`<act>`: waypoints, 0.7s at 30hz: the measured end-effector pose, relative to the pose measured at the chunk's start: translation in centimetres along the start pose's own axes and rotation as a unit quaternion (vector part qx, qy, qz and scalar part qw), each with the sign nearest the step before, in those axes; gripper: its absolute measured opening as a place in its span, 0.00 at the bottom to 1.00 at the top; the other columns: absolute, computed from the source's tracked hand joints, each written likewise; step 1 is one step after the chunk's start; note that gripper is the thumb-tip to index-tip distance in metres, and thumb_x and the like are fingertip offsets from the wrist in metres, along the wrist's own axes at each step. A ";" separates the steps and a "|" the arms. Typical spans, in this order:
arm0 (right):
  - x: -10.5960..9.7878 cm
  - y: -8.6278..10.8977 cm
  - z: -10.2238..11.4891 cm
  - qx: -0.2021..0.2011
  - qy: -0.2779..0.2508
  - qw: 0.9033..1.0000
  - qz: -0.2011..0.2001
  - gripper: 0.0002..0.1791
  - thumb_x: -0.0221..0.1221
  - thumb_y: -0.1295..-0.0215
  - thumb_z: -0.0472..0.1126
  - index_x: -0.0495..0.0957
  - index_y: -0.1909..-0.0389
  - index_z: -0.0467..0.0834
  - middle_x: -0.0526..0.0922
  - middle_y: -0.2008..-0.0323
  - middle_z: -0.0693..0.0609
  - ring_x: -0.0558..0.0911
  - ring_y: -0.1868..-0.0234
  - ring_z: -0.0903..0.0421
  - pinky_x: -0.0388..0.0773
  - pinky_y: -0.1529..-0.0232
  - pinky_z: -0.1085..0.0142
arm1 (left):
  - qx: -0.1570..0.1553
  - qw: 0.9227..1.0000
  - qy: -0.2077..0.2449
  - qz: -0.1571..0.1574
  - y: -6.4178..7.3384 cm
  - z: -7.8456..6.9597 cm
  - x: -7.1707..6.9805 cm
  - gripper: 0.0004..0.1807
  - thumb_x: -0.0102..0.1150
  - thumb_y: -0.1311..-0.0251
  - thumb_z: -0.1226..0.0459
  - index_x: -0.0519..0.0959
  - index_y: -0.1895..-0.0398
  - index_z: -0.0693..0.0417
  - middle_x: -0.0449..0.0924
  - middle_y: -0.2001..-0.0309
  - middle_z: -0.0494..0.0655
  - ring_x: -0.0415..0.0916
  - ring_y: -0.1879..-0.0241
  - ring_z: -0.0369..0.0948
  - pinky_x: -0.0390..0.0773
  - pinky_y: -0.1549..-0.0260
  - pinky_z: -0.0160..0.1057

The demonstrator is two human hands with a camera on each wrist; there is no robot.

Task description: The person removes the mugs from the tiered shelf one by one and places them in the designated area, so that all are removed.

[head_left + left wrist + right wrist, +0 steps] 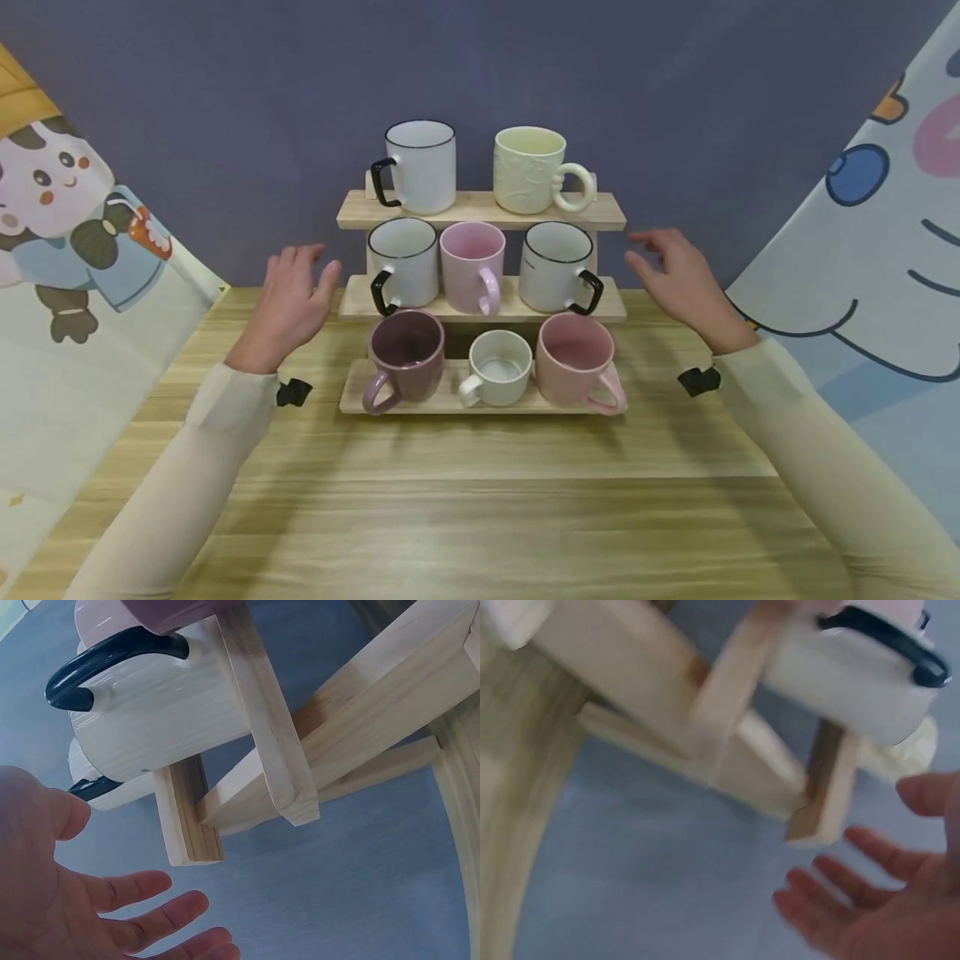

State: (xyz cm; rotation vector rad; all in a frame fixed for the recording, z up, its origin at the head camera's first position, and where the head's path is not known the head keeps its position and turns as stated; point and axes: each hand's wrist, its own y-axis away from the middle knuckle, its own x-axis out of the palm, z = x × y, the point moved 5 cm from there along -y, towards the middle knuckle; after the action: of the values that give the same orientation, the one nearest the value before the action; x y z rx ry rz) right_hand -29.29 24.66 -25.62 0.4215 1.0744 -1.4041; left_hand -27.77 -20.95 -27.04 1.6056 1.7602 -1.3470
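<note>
A three-tier wooden rack [480, 408] stands between my hands. My left hand [288, 300] is held off its left side, fingers relaxed and holding nothing. My right hand [678, 279] hovers off the right side, also holding nothing. On the top tier are a white mug with black handle [425, 167] and a cream embossed mug [528, 171]. The middle tier bears a white mug [405, 262], a pink mug [472, 267] and another white mug [555, 267]. Along the bottom sit a purple mug [408, 354], a small white cup [500, 368] and a rose-pink mug [576, 354].
The rack stands on a wood-grain table [480, 517] against a dark blue-grey backdrop [480, 67]. Cartoon-printed cloths flank it, a left cloth [142, 350] and a right cloth [810, 250]. Each wrist carries a small black strap piece.
</note>
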 end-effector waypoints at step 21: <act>4.5 0.1 -5.0 -0.063 -0.082 0.993 0.051 0.15 0.60 0.36 0.38 0.78 0.50 0.37 0.75 0.48 0.44 0.72 0.45 0.44 0.68 0.45 0.47 | 0.008 1.000 0.026 -0.013 -2.3 -1.6 -1.6 0.31 0.36 0.28 0.51 0.63 0.37 0.69 0.63 0.42 0.66 0.56 0.42 0.60 0.57 0.45 0.57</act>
State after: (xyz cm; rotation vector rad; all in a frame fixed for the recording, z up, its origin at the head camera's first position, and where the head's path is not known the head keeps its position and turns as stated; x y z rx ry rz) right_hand -31.73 26.06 -31.75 0.2613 0.9872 -1.2504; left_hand -28.96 -20.12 -24.19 1.6442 1.8110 -1.3454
